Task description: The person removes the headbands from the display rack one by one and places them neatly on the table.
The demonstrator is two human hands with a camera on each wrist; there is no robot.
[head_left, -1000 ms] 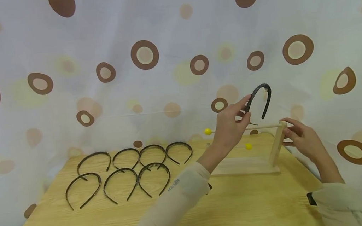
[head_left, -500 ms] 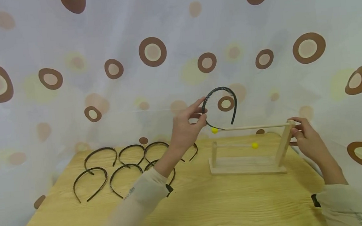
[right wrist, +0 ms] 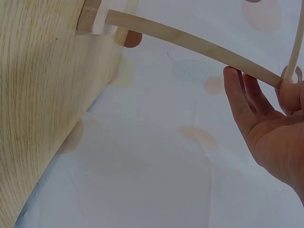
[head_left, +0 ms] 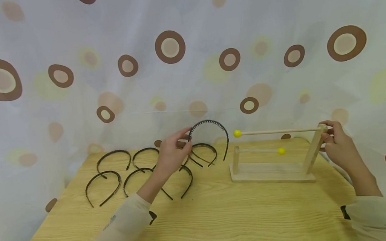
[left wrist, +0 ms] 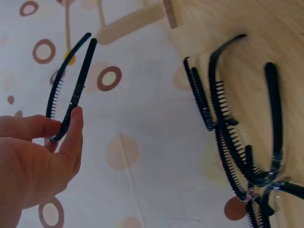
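My left hand [head_left: 172, 154] pinches a black toothed headband [head_left: 227, 137] by one side, its arch upward and its free end pointing down. In the left wrist view, thumb and fingers grip this headband near its sparkly part. At the right, my right hand [head_left: 343, 148] holds the top of the tall post of a wooden stand [head_left: 268, 171]. The right wrist view shows the fingertips against that post [right wrist: 190, 42]. A yellow ball tips the stand's upper rod [head_left: 279, 131], which carries no headband. A second yellow ball [head_left: 281, 151] ends the lower rod.
Several more black headbands [head_left: 119, 179] lie in two rows on the left half of the wooden table [head_left: 221, 216], partly behind the left forearm. A spotted curtain [head_left: 196, 78] hangs right behind the table's back edge.
My left hand has carried the headband leftward and down, off the upper rod's end and toward the other headbands. The right hand keeps its hold on the post. The view has shifted slightly.
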